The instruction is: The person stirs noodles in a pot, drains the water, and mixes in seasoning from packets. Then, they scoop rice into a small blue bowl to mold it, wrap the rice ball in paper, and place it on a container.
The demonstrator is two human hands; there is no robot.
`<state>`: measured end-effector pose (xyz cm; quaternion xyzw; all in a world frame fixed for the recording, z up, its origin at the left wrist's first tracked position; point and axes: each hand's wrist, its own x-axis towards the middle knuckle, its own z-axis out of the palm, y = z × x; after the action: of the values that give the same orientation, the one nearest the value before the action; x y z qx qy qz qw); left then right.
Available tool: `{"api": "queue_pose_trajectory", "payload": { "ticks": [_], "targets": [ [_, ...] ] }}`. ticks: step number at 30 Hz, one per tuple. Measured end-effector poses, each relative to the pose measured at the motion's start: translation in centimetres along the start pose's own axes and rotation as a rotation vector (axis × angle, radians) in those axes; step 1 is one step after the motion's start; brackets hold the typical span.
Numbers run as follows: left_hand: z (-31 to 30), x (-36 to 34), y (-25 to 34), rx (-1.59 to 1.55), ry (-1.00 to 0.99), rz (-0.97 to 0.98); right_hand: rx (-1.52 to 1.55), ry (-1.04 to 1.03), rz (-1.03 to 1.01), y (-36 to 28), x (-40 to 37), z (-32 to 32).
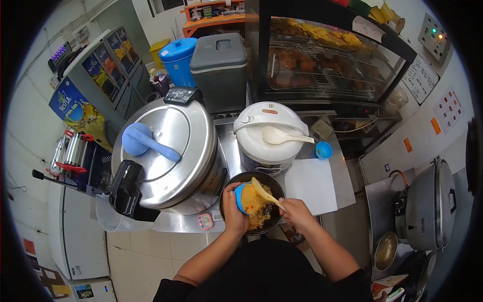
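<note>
My left hand is closed round a small blue bowl, tilted over a dark pan. Yellow fried rice lies in the pan and heaps at the bowl's mouth. With my right hand I grip the handle of a pale rice paddle, its blade against the rice at the bowl. Behind the pan stands a white rice cooker with a cream spoon on its lid. The pan's far rim sits close to that cooker.
A large steel cooker with a blue ladle on its lid stands left. White paper and another blue bowl are at right. A pink timer lies near the table's front edge. A glass food warmer stands behind.
</note>
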<state>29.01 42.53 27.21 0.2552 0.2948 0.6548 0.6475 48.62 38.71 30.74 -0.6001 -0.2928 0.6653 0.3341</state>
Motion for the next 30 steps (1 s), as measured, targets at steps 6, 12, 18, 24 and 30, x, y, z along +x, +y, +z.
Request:
{"api": "queue_pose_trajectory", "payload": {
  "ticks": [6,12,18,24,30],
  "targets": [
    [-0.5,-0.1,-0.4,0.060,0.091,-0.018,-0.280,-0.006,-0.181,0.6,-1.5,1.6],
    [-0.7,0.1,0.1,-0.063,0.126,-0.073,-0.003,0.067,-0.082,1.0,-2.0,0.4],
    [-0.7,-0.1,-0.8,-0.032,0.132,-0.067,-0.090,-0.064,-0.082,2.0,-1.7,2.6],
    [-0.4,-0.3,0.0,-0.149,0.151,-0.140,0.159,-0.042,-0.055,1.6,-1.7,0.4],
    [-0.5,-0.3,-0.8,-0.189,0.158,-0.195,0.072,0.003,-0.066,3.4,-0.9,1.5]
  ]
}}
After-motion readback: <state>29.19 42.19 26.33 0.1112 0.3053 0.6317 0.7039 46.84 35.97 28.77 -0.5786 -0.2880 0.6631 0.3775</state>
